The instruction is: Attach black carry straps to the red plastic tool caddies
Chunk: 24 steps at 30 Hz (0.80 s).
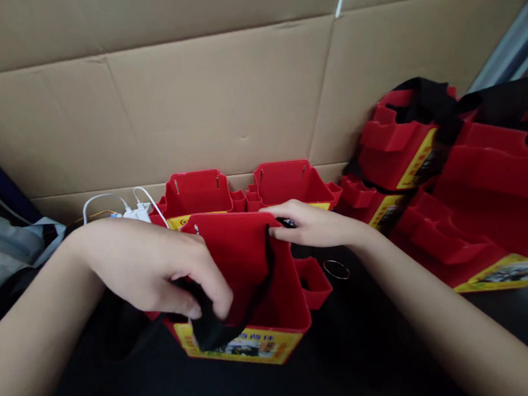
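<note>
In front of me a red plastic box (241, 255) with a yellow printed label (277, 348) stands on the black surface. A black strap (258, 294) runs from a slot in its back wall, down across its opening and over the front. My left hand (159, 269) pinches the strap between thumb and fingers at the box's left front. At the upper right corner of the back wall, my right hand (305, 222) is closed on the wall by the strap's slot, thumb inside and fingers partly hidden behind.
Two more red boxes (199, 191) stand behind, against a cardboard wall (222, 97). Stacked red boxes with black straps (496, 165) fill the right side. A white plug with cables (138, 214) lies behind my left hand. A thin ring (336, 270) lies on the black surface (334, 364).
</note>
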Motion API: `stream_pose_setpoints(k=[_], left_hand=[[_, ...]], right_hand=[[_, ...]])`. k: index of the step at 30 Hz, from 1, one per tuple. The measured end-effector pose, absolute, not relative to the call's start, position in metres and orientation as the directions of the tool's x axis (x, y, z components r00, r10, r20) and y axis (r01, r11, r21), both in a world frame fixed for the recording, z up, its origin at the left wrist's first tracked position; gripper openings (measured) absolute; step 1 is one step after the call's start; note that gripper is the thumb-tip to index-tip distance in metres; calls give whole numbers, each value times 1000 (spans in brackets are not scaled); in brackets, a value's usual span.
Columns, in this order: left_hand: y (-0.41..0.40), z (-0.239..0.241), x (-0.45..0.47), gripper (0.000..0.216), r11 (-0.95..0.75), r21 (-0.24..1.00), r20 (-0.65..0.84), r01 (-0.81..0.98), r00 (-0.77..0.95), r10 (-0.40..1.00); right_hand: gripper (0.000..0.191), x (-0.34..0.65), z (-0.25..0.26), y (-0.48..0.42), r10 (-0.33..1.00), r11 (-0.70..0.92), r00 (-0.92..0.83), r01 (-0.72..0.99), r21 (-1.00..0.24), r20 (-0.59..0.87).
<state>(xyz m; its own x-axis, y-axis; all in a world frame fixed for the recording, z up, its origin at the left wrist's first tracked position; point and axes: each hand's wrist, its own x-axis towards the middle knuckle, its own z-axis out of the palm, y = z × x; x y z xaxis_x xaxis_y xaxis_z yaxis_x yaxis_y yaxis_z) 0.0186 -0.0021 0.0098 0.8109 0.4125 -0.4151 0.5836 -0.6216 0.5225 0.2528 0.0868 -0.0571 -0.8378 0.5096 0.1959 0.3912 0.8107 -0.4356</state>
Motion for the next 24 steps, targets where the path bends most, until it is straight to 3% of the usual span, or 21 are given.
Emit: stream_pose_setpoints(k=[4,8,12,16,18,22,24], left_hand=[[-7,1,14,30,-643,345,-116,684,710,694],[2,-5,16,22,-630,346,79,696,647,758],[9,-5,21,14,-598,362,181,716,575,798],[2,-1,2,12,-572,250,126,781,559,820],[-4,1,-18,10,-523,232,62,820,524,849],[-13,5,-49,20,-382,544,-142,748,530,836],[-12,7,-47,24,-371,632,-126,680,563,817]], right_hand=[[26,260,-51,88,552,779,-811,420,-465,194],[31,250,-42,60,500,857,-733,341,-386,462],[53,230,-42,26,520,851,-682,465,-244,514],[20,232,-38,23,513,857,-726,408,-314,457],[14,241,-34,28,487,858,-784,344,-382,386],[46,251,-31,34,440,800,-880,291,-525,181],[46,248,-32,35,381,773,-918,250,-583,111]])
